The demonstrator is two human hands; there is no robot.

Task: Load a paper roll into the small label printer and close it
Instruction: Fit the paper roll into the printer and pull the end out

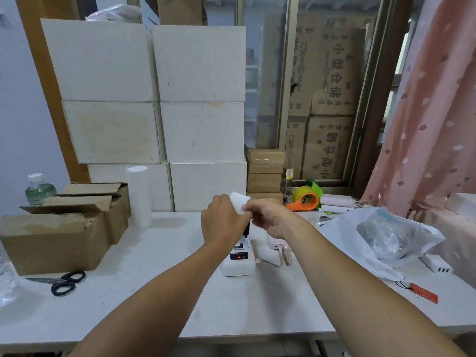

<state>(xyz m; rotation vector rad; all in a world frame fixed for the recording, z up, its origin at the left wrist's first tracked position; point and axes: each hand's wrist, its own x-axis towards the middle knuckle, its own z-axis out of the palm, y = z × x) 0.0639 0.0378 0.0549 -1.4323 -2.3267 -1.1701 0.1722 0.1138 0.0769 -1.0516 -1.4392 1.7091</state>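
white table (154, 292) held the small label printer (238, 264) at centre, lid area hidden behind the wrists. above it, left hand (222, 222) & right hand (270, 219) both pinched a white paper roll (238, 203) betw. closed fingers, off the printer.

Stockroom, stacked white cartons (154, 94), tape dispenser (305, 200), packing table (154, 292)
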